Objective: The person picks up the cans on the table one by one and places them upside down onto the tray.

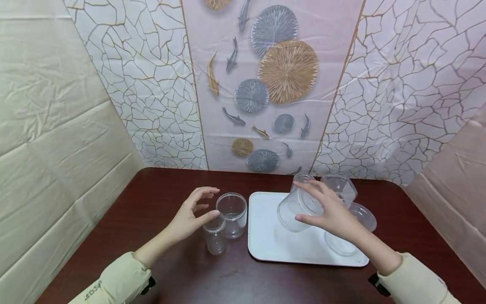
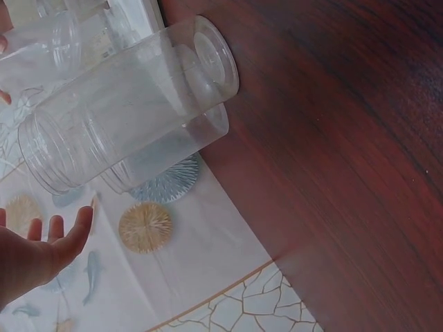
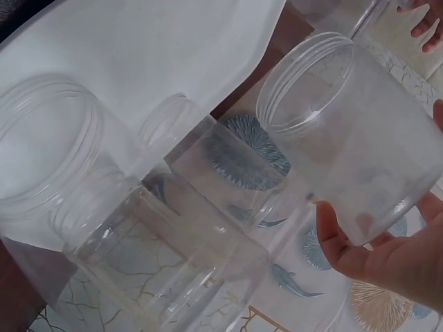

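Note:
My right hand grips a clear plastic jar above the white tray, its threaded mouth facing down toward the tray. On the table left of the tray stand two clear jars, upright and side by side: a slim one in front and a wider one behind. My left hand is beside their rims with loosely bent fingers. In the left wrist view, that hand appears apart from the jars and holds nothing.
Several clear jars are mouth-down on the tray: a slim one at the back, a squarish one and a round one partly behind my right arm. The dark wooden table meets a patterned backdrop behind.

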`<action>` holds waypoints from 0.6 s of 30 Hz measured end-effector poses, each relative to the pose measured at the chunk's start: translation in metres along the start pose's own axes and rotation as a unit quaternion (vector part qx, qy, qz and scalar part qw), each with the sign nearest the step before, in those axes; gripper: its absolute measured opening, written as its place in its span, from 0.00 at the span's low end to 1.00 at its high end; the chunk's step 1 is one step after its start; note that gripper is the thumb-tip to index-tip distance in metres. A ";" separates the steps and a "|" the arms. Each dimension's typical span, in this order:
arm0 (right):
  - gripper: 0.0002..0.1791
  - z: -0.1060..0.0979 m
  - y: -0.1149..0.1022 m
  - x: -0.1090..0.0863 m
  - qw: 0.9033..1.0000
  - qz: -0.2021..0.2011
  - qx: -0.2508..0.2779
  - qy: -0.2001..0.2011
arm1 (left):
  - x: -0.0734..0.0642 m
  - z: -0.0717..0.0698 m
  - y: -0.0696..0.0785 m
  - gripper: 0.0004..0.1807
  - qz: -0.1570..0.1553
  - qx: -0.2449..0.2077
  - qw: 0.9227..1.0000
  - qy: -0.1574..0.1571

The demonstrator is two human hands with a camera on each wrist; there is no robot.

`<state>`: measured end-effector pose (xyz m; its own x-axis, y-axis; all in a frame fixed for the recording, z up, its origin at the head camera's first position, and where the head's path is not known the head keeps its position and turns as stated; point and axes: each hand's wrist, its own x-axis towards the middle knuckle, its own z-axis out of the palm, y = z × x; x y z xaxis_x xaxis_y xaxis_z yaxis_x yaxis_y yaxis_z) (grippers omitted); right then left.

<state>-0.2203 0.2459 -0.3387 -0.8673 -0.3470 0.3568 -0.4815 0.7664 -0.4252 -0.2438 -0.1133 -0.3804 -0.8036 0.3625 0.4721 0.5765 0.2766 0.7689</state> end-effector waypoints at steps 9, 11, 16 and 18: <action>0.39 -0.004 0.001 -0.002 1.000 0.013 -0.010 -0.021 | 0.001 0.002 0.000 0.25 -0.002 -0.002 1.000 -0.005; 0.39 -0.005 0.002 -0.002 0.999 0.015 -0.009 -0.030 | 0.001 0.002 0.000 0.25 -0.002 0.000 1.000 -0.004; 0.40 -0.007 0.003 0.000 0.999 0.022 -0.002 -0.048 | 0.000 0.001 -0.001 0.25 -0.001 0.004 1.000 -0.006; 0.40 -0.006 0.004 0.000 0.998 0.024 -0.003 -0.053 | -0.001 0.001 -0.001 0.25 -0.002 0.004 1.000 -0.007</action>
<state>-0.2213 0.2524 -0.3355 -0.8980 -0.3651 0.2454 -0.4386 0.7862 -0.4354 -0.2435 -0.1128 -0.3818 -0.8033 0.3740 0.4636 0.5753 0.2854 0.7666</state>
